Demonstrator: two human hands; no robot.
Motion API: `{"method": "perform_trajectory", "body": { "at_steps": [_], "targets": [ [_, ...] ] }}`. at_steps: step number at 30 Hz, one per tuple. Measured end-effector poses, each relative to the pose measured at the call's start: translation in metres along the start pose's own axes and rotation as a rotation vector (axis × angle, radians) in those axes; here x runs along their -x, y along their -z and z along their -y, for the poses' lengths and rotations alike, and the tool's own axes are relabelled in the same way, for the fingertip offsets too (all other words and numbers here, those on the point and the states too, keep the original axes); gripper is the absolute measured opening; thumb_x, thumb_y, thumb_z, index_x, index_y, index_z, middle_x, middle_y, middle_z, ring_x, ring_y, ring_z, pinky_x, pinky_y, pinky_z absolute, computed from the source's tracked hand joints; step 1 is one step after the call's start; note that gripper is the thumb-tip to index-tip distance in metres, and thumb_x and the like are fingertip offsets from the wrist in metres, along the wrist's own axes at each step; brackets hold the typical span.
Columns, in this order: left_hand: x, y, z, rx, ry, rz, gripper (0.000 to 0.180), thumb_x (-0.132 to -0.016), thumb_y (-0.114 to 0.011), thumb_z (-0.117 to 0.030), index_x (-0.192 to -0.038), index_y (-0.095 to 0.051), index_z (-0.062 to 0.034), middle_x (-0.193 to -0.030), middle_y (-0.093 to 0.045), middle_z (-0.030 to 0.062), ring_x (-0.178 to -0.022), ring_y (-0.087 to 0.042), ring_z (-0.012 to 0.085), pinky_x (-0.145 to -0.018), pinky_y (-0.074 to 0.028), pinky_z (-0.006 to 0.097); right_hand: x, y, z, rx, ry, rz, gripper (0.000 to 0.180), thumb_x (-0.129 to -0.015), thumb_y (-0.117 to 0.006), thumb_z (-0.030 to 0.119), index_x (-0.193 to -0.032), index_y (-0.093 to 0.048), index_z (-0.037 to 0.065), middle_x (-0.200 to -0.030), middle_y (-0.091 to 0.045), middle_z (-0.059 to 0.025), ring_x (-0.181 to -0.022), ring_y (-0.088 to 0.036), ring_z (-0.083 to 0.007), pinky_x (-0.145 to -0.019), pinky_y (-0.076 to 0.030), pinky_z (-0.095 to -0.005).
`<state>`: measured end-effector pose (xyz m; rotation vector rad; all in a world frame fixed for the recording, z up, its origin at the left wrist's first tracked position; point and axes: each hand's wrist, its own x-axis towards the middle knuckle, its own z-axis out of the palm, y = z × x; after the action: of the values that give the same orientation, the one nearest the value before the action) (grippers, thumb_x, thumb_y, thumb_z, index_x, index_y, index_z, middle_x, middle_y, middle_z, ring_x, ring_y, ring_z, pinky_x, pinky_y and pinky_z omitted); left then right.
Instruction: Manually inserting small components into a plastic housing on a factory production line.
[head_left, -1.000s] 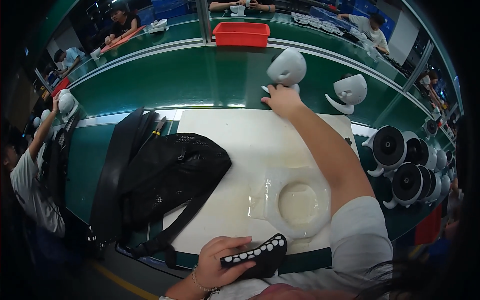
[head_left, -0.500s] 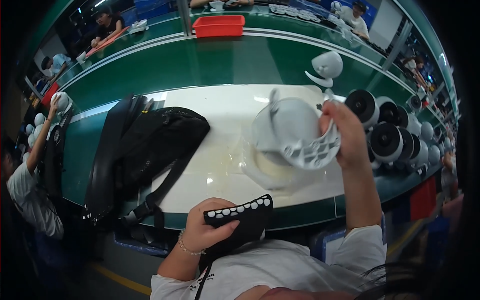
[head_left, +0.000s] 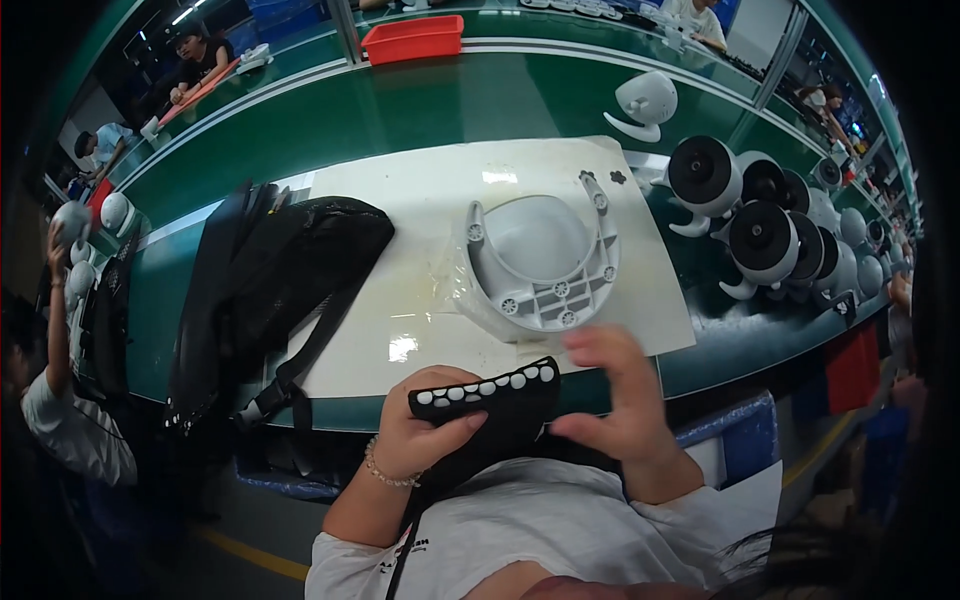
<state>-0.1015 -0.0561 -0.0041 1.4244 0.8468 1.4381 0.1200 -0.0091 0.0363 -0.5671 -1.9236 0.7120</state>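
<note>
The left hand (head_left: pixel 420 440) has its grip closed around a black holder with a row of white round caps (head_left: pixel 487 390), thumb under the near edge, keeping it just above the near rim of the tabletop (head_left: pixel 420 110) at about 6 o'clock in the view. The right hand (head_left: pixel 620 400) hovers at 5 o'clock beside the holder's right end with its grip loosely spread and holding nothing; it is blurred, so the exact finger spacing is hard to read. The grey-white shell (head_left: pixel 545 255), a dome with a U-shaped ribbed frame and screw bosses, lies hollow side up on the cream mat (head_left: pixel 400 200) at 12 o'clock from the hands, near them but not touched. A black bag (head_left: pixel 270 270) with straps sprawls at 9 o'clock, overlapping the mat's left edge. At 2 o'clock stands a cluster of round white-and-black camera bodies (head_left: pixel 745 210), with one more white unit (head_left: pixel 640 105) farther back at 1 o'clock, and a red tray (head_left: pixel 412 38) at the far rail. As a judgement: the holder hangs off the edge over the lap, so a tilt or a bump from the free hand could spill the white caps to the floor. The shell seems to sit on its curved dome, so a careless push on one side might rock it or slide it toward the camera bodies.
</note>
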Motion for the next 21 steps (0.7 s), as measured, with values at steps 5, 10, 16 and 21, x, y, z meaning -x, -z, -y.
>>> {"method": "perform_trajectory", "body": {
  "at_steps": [5,10,16,21],
  "targets": [
    [0.003,-0.016,0.001,0.118,0.132,-0.075,0.026,-0.07,-0.068,0.004,-0.093,-0.057,0.0009,-0.09,-0.063,0.0106,-0.077,-0.06,0.0142,-0.069,-0.047,0.024,0.008,-0.005,-0.001,0.015,-0.113,0.076,0.035,-0.069,-0.076,0.012,-0.097,-0.058,0.002,-0.091,-0.059,-0.0104,-0.081,-0.058,-0.021,-0.074,-0.045,-0.026],
    [0.008,-0.017,0.013,-0.151,0.022,-0.085,0.028,-0.068,-0.074,0.002,-0.088,-0.055,0.0,-0.075,-0.063,0.0074,-0.063,-0.059,0.0127,-0.057,-0.046,0.023,0.01,-0.006,0.0,-0.051,-0.288,-0.016,0.021,-0.072,-0.072,0.012,-0.089,-0.063,0.003,-0.081,-0.062,-0.0089,-0.071,-0.061,-0.0206,-0.064,-0.048,-0.0258],
    [0.006,-0.019,0.007,-0.293,-0.102,-0.071,0.024,-0.066,-0.074,0.002,-0.082,-0.056,-0.0008,-0.068,-0.061,0.0066,-0.058,-0.057,0.0123,-0.053,-0.045,0.023,0.01,0.0,-0.009,0.045,-0.082,0.021,0.02,-0.072,-0.072,0.009,-0.088,-0.062,0.004,-0.089,-0.062,-0.0083,-0.084,-0.062,-0.0222,-0.069,-0.048,-0.0277],
    [0.006,-0.022,0.008,-0.275,-0.05,-0.084,0.023,-0.064,-0.074,0.003,-0.079,-0.057,-0.0018,-0.064,-0.058,0.0083,-0.054,-0.057,0.016,-0.05,-0.042,0.025,0.011,-0.003,-0.007,0.036,0.164,-0.092,0.022,-0.069,-0.072,0.006,-0.087,-0.061,0.007,-0.098,-0.061,-0.0064,-0.095,-0.06,-0.0236,-0.075,-0.045,-0.0314]
  ]
}}
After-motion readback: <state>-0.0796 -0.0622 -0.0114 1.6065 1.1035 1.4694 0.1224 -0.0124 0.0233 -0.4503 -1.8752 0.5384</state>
